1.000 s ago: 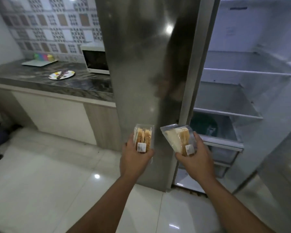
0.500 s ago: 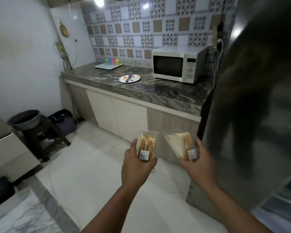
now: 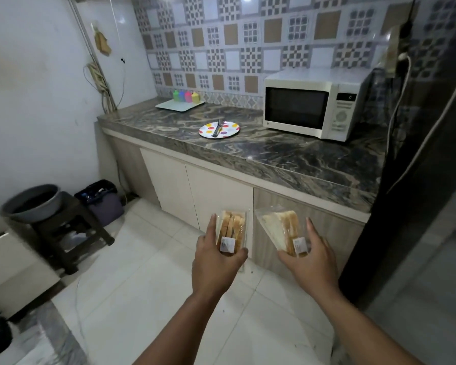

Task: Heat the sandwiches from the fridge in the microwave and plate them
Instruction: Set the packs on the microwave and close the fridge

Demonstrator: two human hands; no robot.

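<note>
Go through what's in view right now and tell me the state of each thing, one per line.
Microwave: door closed, on the counter.
Spotted plate: on the counter, no food, a dark utensil lying across it.
Left sandwich pack: sealed, held in the left hand.
Right sandwich pack: sealed, held in the right hand.
Cabinet doors: closed.

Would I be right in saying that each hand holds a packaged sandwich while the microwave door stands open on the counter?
Not quite: the head view shows the microwave door closed on the counter. The rest holds: the left hand and the right hand each hold a packaged sandwich.
</note>
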